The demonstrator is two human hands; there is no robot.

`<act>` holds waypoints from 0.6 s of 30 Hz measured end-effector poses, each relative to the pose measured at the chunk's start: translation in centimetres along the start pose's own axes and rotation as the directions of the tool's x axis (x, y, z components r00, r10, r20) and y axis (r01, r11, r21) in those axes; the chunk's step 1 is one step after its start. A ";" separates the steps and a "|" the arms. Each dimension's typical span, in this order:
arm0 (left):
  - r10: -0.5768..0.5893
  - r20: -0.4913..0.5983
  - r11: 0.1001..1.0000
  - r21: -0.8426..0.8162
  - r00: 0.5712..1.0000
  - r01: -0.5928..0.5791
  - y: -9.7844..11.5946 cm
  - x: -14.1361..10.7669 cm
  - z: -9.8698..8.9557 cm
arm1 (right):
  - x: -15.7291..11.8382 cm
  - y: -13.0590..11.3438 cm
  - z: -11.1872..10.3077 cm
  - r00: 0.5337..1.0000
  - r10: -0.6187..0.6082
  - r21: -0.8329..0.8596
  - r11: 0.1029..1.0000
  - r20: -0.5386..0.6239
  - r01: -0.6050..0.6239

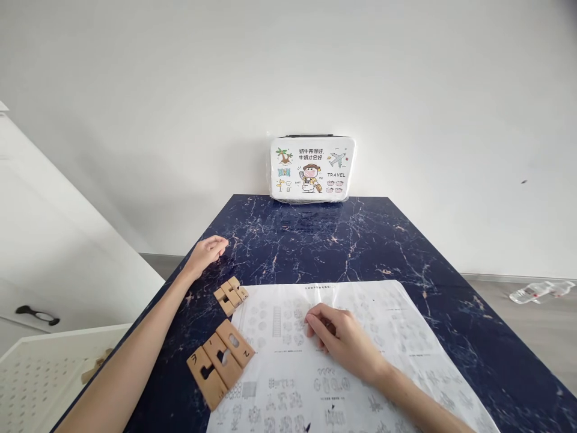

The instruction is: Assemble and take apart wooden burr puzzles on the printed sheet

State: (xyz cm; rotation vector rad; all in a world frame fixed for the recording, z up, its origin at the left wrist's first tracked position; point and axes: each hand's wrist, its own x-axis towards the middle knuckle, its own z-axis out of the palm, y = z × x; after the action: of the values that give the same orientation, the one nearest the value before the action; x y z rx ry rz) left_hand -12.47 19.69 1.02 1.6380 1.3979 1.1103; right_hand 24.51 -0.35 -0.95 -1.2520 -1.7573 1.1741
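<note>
My left hand (208,252) rests on the dark blue marbled table (288,240), its fingers curled together with nothing visible in them. Just below it lies a small group of wooden pieces (231,296) with cut-outs. Nearer to me, larger wooden pieces (220,363) marked 3, 1 and 2 lie side by side, overlapping the left edge of a printed sheet (315,361). My right hand (336,331) lies on that sheet, fingers curled inward. Whether its fingers hold anything is hidden.
A white case (312,168) with cartoon prints stands at the table's far edge against the wall. Beside the table at the lower left is a white perforated basket (31,385). Clear plastic bottles (536,291) lie on the floor at the right.
</note>
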 end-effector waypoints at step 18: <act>0.066 -0.254 0.935 -0.321 0.965 -0.148 0.3 0.1 -0.2 | -0.2 0.0 -0.1 1.000 -0.017 -0.023 1.000 0.012 0.018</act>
State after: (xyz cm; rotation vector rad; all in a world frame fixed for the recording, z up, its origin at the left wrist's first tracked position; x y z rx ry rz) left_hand -12.54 19.74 1.34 1.3784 1.1877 1.5623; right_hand 24.66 -0.55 -0.87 -1.2427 -1.7917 1.1568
